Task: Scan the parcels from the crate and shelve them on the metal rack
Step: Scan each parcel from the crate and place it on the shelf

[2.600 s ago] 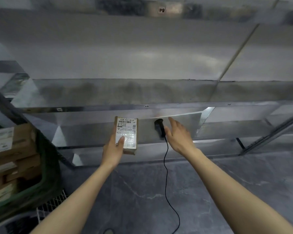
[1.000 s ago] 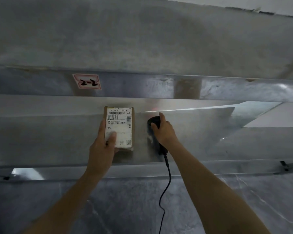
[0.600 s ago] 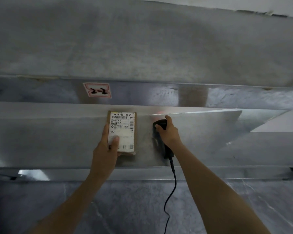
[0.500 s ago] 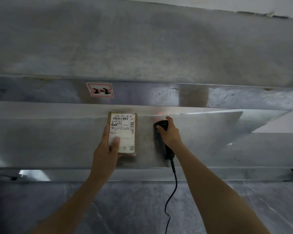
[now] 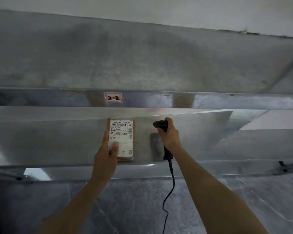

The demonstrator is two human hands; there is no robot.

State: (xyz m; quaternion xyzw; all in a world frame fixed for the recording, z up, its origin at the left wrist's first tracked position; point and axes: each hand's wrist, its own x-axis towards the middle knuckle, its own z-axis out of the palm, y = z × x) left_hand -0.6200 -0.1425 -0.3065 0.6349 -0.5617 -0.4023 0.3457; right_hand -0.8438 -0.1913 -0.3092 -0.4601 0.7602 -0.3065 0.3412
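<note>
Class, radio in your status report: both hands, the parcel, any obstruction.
Left hand grips parcel, label up. Right hand grips scanner beside it. Nothing seen blocking the shelf.

A goods stockroom or warehouse. The galvanised metal rack (image 5: 210,100) carries a hand-written tag (image 5: 113,97) reading 2-2; a corded barcode scanner (image 5: 160,125) is near a cardboard parcel (image 5: 123,141) with a shipping label.

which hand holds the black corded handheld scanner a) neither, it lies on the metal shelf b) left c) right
c: the right hand grips the black corded handheld scanner, while the left hand holds the small brown cardboard parcel with the white label.
</note>
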